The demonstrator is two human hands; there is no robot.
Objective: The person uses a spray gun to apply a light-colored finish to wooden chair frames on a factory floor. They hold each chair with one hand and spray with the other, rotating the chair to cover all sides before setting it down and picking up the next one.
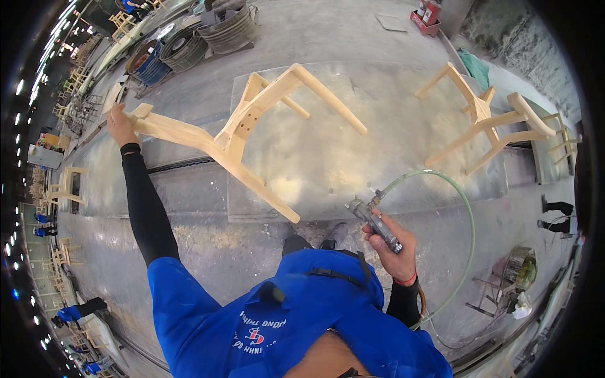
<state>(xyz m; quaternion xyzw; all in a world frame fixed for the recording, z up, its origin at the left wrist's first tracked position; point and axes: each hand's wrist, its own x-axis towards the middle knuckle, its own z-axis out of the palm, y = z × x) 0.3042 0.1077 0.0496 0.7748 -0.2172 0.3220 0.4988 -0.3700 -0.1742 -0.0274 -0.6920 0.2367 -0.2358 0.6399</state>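
Observation:
My left hand (pixel 121 126), arm stretched out, is closed around the back end of a pale, unfinished wooden chair frame (pixel 242 123). The frame is tilted in the air over the grey floor sheet, its legs pointing right and toward me. Several dark holes show in its rail. In my right hand (pixel 398 251), close to my body, is a metal spray gun (pixel 381 228), its nozzle directed up and left. The fingers wrap round the gun's body. From the gun a pale green hose (pixel 471 217) loops right and back down past my forearm.
Another wooden chair frame (pixel 479 116) stands on the right. Large round metal tubs (pixel 228 30) line the far left. A bucket (pixel 522 268) on a stand is at lower right. Fire extinguishers (pixel 430 14) sit far right. Other people (pixel 558 215) stand at the edges.

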